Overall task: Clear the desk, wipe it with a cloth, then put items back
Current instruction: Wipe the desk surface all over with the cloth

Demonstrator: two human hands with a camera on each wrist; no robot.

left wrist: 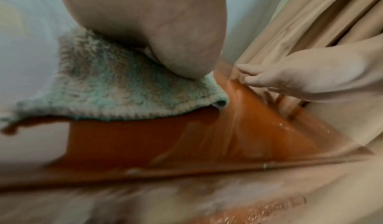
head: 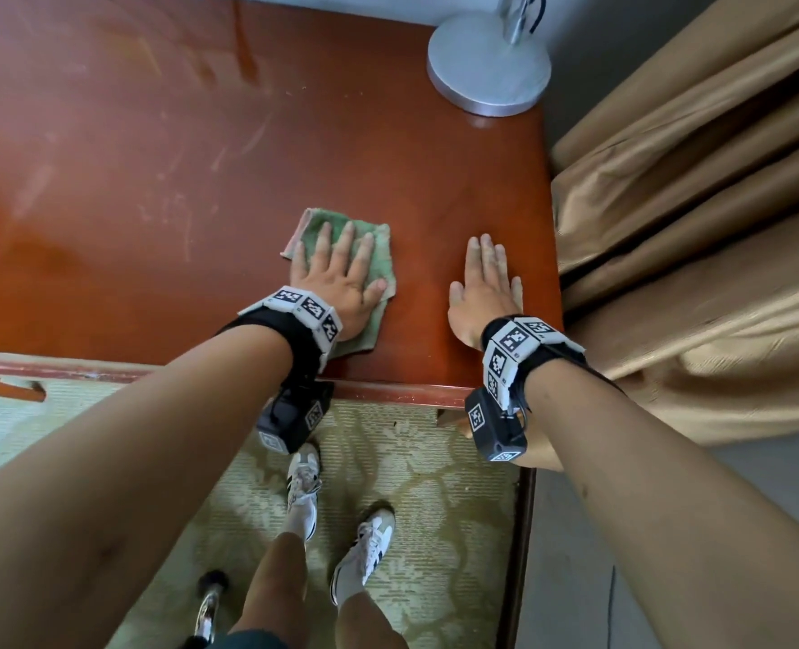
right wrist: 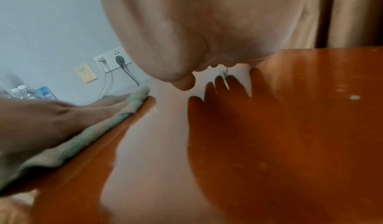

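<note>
A folded green cloth (head: 315,222) lies on the glossy red-brown desk (head: 154,180), near its front right part. My left hand (head: 336,269) presses flat on the cloth with straight, spread fingers. In the left wrist view the palm (left wrist: 165,35) bears down on the fluffy cloth (left wrist: 116,89). My right hand (head: 484,285) rests flat on the bare wood to the right of the cloth, close to the desk's right edge, holding nothing. The right wrist view shows that palm (right wrist: 207,30) on the desk (right wrist: 290,129) and the cloth (right wrist: 82,142) under the other hand at left.
A round silver lamp base (head: 488,63) stands at the desk's back right corner. Tan curtains (head: 692,227) hang right beside the desk's right edge. Faint smears mark the desk's left half. Small bottles (right wrist: 20,91) and wall sockets (right wrist: 111,58) appear far off. Patterned carpet (head: 411,484) lies below.
</note>
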